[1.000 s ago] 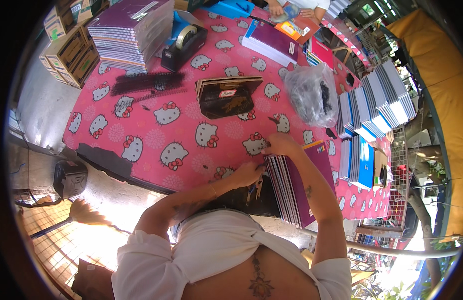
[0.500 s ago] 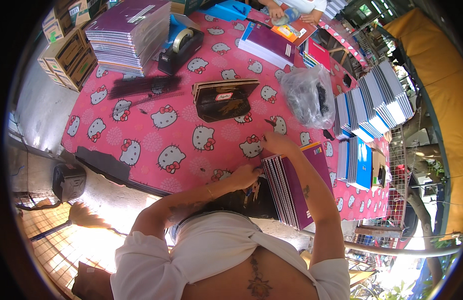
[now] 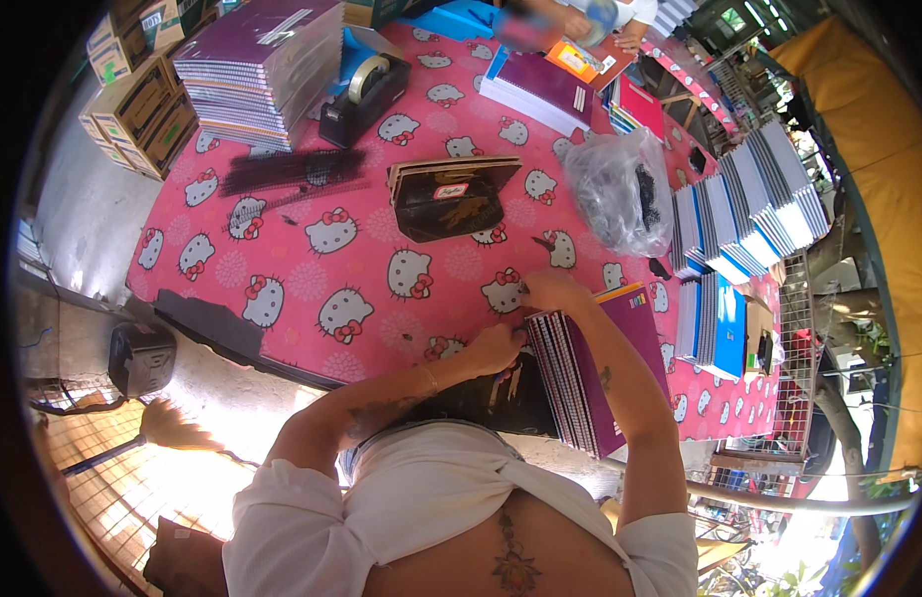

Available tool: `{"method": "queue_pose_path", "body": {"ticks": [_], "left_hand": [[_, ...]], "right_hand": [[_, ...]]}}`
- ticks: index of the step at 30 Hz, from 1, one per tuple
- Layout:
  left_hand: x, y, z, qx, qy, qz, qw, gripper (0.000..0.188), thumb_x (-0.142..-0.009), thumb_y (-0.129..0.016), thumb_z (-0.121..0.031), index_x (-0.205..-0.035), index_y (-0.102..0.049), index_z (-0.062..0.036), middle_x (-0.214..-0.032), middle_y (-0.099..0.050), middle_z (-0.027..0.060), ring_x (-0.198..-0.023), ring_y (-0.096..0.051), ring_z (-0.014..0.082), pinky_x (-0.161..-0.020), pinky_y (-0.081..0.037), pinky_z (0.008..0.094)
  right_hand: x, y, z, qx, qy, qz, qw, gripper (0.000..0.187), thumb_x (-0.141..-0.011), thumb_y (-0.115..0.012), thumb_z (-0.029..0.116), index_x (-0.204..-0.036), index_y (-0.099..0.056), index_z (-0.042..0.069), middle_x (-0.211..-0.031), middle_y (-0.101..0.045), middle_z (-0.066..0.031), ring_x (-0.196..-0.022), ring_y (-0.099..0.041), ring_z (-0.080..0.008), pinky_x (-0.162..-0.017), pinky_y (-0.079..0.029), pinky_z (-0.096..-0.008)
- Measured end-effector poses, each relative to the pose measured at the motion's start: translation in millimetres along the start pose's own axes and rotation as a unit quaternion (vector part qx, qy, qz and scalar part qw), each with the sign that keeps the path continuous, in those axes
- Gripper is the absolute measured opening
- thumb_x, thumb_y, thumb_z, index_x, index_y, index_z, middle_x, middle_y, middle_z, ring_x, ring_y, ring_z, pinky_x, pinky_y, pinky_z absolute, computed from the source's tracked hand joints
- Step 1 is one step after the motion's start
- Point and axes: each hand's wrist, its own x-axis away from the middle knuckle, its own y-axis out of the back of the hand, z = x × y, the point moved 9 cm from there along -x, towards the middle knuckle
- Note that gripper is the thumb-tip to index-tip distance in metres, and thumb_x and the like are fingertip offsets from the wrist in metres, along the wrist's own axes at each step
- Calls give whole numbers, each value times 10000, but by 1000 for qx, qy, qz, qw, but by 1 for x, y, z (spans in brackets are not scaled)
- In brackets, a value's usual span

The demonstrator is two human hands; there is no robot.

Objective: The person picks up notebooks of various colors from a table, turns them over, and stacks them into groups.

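On the far left, cardboard boxes (image 3: 132, 99) are sitting beside the table (image 3: 311, 269), which is wearing a pink cloth printed with white cat faces. A tall pile of notebooks (image 3: 262, 70) is standing on the table's far left corner, and black binding combs (image 3: 292, 174) are lying just in front of it. Next to the pile a black tape dispenser (image 3: 366, 95) is resting. Near the middle a dark folder (image 3: 449, 196) is lying flat.

The left hand (image 3: 496, 348) is pressing against the near left edge of the stack (image 3: 590, 373) — purple-covered notebooks lying at the table's near edge, right in front of the person. Its fingers are curled against the spines; whether they are gripping or only touching, I cannot tell. The right hand (image 3: 552, 291) is resting on the stack's far end, fingers bent narrow over the top corner, and its grip is likewise unclear.

Farther right, a clear plastic bag (image 3: 620, 194) holding something dark is sitting beyond the stack. Rows of blue and white notebooks (image 3: 739, 219) are lining the right edge — standing close together. At the far side another person's hands (image 3: 590, 25) are busy over coloured books (image 3: 580, 85).
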Motion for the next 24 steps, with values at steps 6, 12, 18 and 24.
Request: {"method": "queue_pose_path", "body": {"ticks": [6, 12, 18, 24], "left_hand": [[12, 1, 14, 165, 117, 41, 978, 299, -989, -451, -221, -1125, -561, 22, -706, -639, 156, -540, -679, 279, -426, -568, 423], [3, -4, 0, 166, 80, 33, 982, 279, -1013, -389, -216, -1210, -504, -56, -703, -575, 108, -506, -626, 246, -430, -568, 398], [7, -8, -10, 124, 44, 59, 990, 357, -1000, -441, -251, -1296, -538, -74, -643, -564, 79, -520, -634, 223, -440, -520, 367], [40, 58, 20, -9, 0, -31, 999, 355, -1020, -498, -340, -1008, -593, 2, -750, -664, 100, -634, -703, 205, -515, -538, 317]], "right_hand": [[-1, 5, 11, 5, 5, 31, 999, 387, -827, -669, 362, -958, -719, 2, -947, -711, -215, -920, -692, -377, -806, -550, -474], [0, 1, 14, 16, -1, 38, 999, 419, -773, -726, 384, -937, -723, -2, -938, -713, -210, -892, -698, -368, -785, -552, -473], [-4, -9, 3, 11, 35, 69, 997, 428, -854, -671, 373, -985, -671, -35, -923, -709, -214, -867, -703, -352, -762, -552, -445], [50, 93, -114, -721, -63, -188, 664, 252, -945, -597, 305, -1032, -600, 69, -948, -713, -89, -798, -694, -177, -717, -550, -343]]}}
